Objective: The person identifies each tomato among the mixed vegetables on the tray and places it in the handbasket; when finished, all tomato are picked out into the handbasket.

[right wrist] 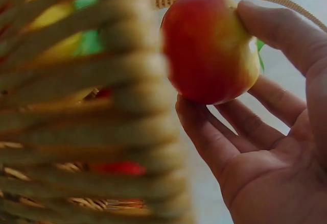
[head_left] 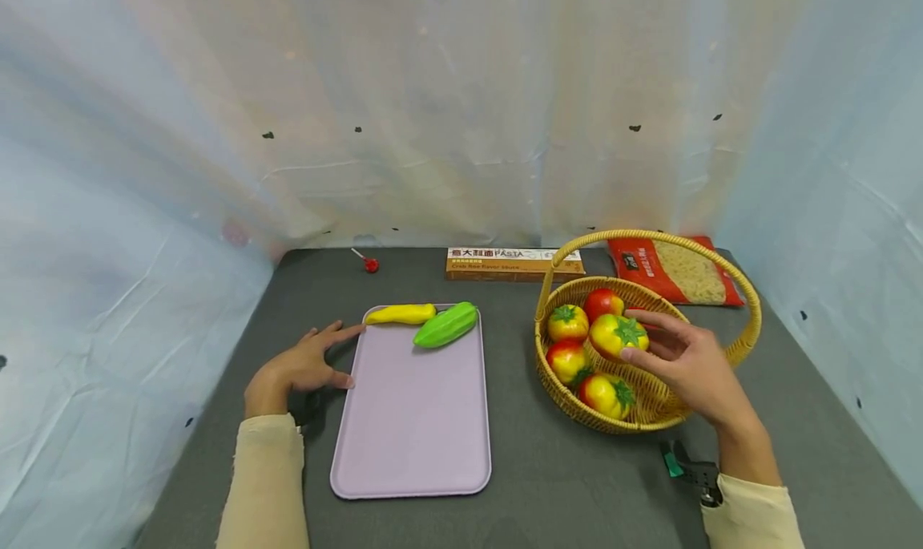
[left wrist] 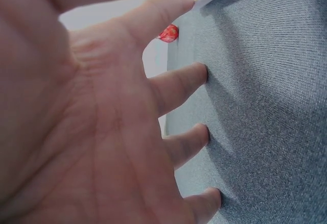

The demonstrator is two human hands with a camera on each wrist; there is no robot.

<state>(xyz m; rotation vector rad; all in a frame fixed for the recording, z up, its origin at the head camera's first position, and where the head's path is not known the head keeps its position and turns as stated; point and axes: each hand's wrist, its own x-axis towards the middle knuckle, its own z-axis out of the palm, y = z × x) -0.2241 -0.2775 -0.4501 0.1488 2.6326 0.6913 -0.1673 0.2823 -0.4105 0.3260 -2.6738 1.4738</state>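
My right hand (head_left: 695, 369) pinches a red-and-yellow tomato (head_left: 615, 337) with a green leafy top, thumb on one side and fingers on the other. In the head view it overlaps the wicker basket (head_left: 577, 409); the right wrist view has the tomato (right wrist: 207, 48) beside the basket's wall (right wrist: 138, 106). Several similar tomatoes (head_left: 567, 323) lie in the basket. My left hand (head_left: 299, 365) spreads its fingers at the left edge of a lilac tray (head_left: 418, 421), fingertips (left wrist: 202, 73) down on the dark cloth. A yellow pepper (head_left: 400, 314) and a green ribbed gourd (head_left: 447, 325) lie at the tray's far end.
Behind the tray and basket lies a pasta box (head_left: 512, 265). A red pasta bag (head_left: 678, 270) sits at the back right, behind the basket's tall handle (head_left: 649, 235). A red lollipop (head_left: 371, 265) lies at the back left. Pale sheeting (head_left: 461, 132) encloses the table.
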